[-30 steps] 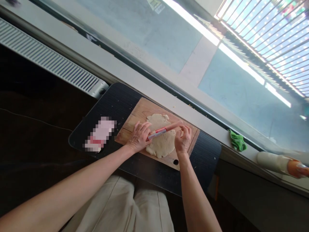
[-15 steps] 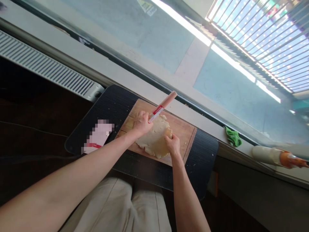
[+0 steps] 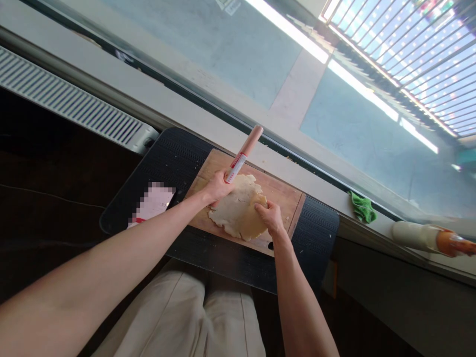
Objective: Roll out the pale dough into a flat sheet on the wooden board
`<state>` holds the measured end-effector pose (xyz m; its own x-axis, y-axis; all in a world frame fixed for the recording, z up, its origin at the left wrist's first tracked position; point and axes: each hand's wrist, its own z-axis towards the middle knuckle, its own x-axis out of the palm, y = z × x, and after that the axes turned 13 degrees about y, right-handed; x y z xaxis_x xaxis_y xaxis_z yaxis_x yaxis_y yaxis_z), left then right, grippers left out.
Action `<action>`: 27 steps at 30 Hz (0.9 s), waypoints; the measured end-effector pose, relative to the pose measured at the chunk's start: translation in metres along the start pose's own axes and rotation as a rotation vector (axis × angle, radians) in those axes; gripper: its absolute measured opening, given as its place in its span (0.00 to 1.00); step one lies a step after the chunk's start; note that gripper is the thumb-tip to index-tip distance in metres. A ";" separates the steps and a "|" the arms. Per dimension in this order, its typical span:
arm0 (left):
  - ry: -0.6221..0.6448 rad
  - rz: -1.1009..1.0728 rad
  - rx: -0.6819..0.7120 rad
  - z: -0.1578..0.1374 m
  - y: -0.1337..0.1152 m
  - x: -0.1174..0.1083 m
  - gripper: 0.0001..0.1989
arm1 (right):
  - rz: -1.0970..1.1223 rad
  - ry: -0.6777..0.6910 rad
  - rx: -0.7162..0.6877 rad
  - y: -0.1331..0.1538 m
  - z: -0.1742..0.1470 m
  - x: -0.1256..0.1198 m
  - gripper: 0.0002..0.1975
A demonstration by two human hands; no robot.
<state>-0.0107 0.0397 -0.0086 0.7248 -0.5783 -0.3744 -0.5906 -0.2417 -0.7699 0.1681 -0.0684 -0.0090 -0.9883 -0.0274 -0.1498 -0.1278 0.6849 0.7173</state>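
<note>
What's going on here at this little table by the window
A person seated at a small black table is working a flat sheet of dough on a wooden cutting board. The left hand holds a slim rolling pin by one end, its far end raised off the dough toward the window. The right hand grips the dough's right edge, which is turned up a little. A green cloth lies on the windowsill.

Head-worn camera looks steeply down (tilted sideways) at the nearby wooden board (image 3: pixel 282 198) by the window.
</note>
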 end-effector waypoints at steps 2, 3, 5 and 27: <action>0.009 -0.013 -0.010 0.001 0.000 -0.001 0.16 | -0.038 -0.041 0.022 0.004 0.004 0.000 0.14; 0.011 -0.017 -0.021 0.002 -0.001 -0.002 0.16 | -0.066 -0.044 0.036 0.007 0.006 0.000 0.14; 0.011 -0.029 -0.043 0.003 -0.004 -0.001 0.17 | -0.136 0.008 0.065 0.013 0.011 0.000 0.12; 0.081 -0.188 0.024 -0.001 0.003 -0.007 0.14 | -0.372 0.038 -0.095 0.007 0.017 0.012 0.09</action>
<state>-0.0182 0.0423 -0.0079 0.7898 -0.5861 -0.1810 -0.4387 -0.3334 -0.8345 0.1567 -0.0511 -0.0175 -0.8750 -0.2901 -0.3875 -0.4838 0.5526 0.6787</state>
